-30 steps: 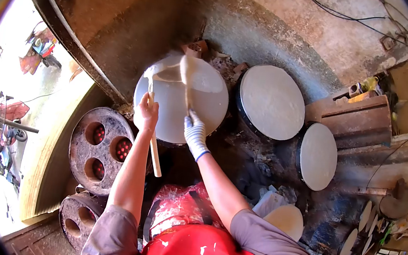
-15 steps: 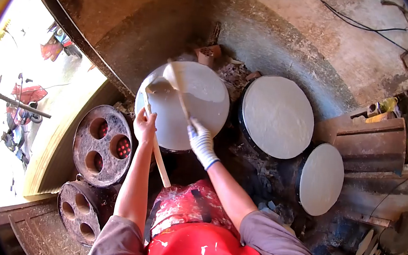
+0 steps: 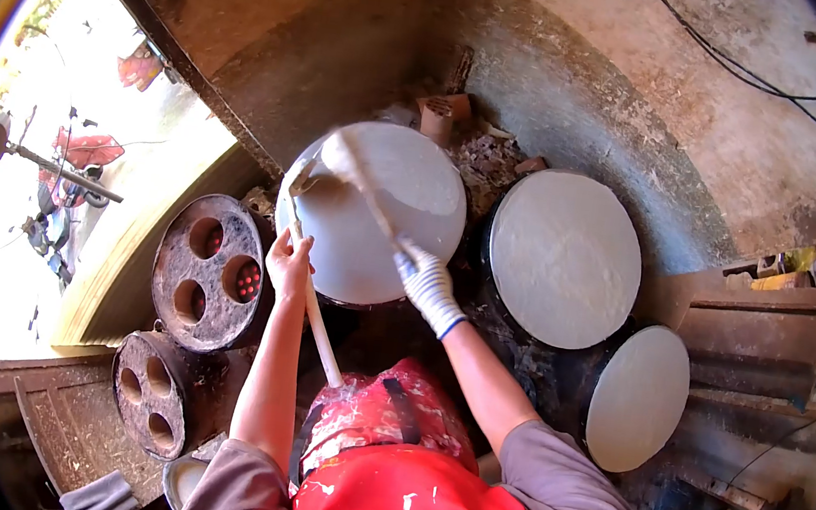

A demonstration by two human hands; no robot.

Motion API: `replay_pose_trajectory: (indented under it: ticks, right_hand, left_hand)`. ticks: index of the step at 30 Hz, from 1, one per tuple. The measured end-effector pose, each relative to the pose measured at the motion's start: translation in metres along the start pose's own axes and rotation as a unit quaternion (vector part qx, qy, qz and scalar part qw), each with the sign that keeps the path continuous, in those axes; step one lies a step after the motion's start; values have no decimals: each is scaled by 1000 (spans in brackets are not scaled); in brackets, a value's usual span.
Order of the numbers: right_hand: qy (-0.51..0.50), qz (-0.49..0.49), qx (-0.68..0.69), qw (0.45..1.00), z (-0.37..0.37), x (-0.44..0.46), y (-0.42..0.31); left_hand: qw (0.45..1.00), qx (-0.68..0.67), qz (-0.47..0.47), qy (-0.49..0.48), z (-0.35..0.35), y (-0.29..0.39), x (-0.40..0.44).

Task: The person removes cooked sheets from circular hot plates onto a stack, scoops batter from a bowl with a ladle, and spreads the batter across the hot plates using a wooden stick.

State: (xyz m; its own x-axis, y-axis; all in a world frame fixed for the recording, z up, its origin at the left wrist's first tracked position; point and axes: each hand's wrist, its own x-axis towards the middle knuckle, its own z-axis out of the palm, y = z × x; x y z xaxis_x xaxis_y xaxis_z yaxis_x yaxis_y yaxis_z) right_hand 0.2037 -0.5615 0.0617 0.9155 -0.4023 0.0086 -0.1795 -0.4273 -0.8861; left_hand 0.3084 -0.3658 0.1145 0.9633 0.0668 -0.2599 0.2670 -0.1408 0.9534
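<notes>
In the head view, your bare left hand (image 3: 289, 264) had its fingers closed around a pale stick (image 3: 320, 334); your gloved right hand (image 3: 427, 291) had its fingers curled around a handled paddle (image 3: 371, 194). Both 2 tools reached over the left part of the white-topped drum (image 3: 379, 247) ahead of you. Light, even strokes with the paddle level probably suited that surface. Blur hid the paddle's head and any contact; the stick's far end was indistinct.

Room lies open over the right part of the white round top (image 3: 350, 233); the long stick (image 3: 322, 336) bars its left, with the holed drum (image 3: 214, 273) beyond.
</notes>
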Motion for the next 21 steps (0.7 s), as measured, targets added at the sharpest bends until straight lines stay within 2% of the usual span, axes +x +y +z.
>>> replay_pose_trajectory:
  ticks: [1,3,5,6,7,10,11,13,14,15,17,18,19,21]
  right_hand:
    - [-4,-1,2,1000,-15,6,9]
    - [50,54,65,995,-40,28,23]
    - [-4,-18,42,999,-45,40,23]
    - [-47,-21,37,998,-38,42,24]
    - [-93,15,74,993,-26,43,27]
    - [-140,38,208,967,-4,34,29]
    - [-161,87,213,960,-2,29,31]
    - [-131,-44,113,984,-25,25,16]
    - [-115,6,148,982,-36,31,21]
    - [-79,18,79,994,-55,42,11]
    - [-84,44,69,993,-58,68,35]
    - [-115,50,55,991,-62,71,20]
    - [-103,-70,48,991,-48,75,31]
    - [-177,-1,156,972,-38,66,18]
  left_hand:
    - [1000,-8,-12,-3,-3,0,-2]
    - [999,-28,-26,-1,-6,6,-8]
    - [995,-86,-51,-15,-13,-1,-6]
    - [991,-118,-63,-18,-16,-4,-5]
    - [991,-117,-63,-15,-18,-2,-8]
    - [985,-134,-111,-3,-21,6,-14]
    - [985,-134,-110,-3,-22,5,-15]
    - [976,-153,-157,1,-27,3,-16]
    - [976,-153,-157,5,-30,2,-18]
    - [974,-154,-168,2,-33,2,-20]
    - [969,-159,-188,-4,-38,2,-23]
    - [967,-167,-192,-9,-40,1,-25]
    - [967,-168,-193,-5,-40,0,-27]
    - [956,-189,-226,14,-42,1,-31]
